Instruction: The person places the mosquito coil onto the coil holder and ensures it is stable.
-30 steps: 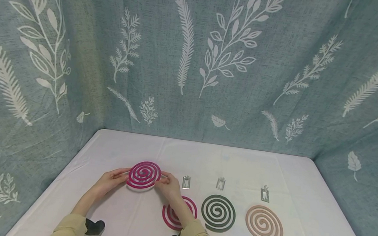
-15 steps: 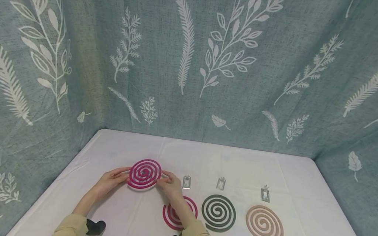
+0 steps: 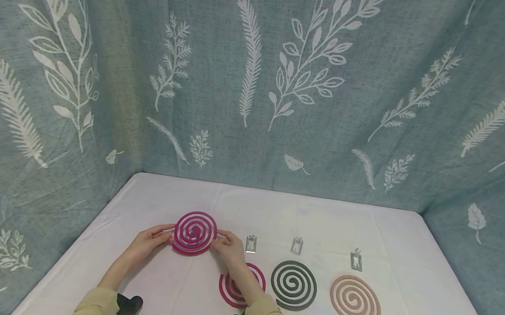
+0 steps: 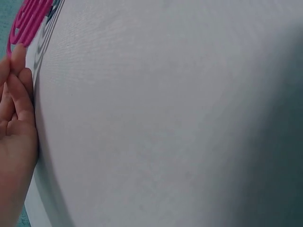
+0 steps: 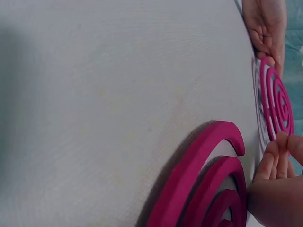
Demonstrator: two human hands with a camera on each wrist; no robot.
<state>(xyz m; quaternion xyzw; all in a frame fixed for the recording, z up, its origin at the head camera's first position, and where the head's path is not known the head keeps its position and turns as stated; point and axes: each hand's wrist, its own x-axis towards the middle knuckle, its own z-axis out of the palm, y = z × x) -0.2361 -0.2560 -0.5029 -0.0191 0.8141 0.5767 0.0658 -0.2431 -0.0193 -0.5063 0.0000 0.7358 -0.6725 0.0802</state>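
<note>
Fingers of left hand and right hand pinch opposite edges of the tilted pink spiral

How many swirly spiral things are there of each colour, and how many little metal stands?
Pink spiral coils: 2, one held up by both hands, one flat on the white table
Dark green spiral coil: 1
Beige spiral coil: 1
Small silver metal stands: 3
Total: 7
</note>
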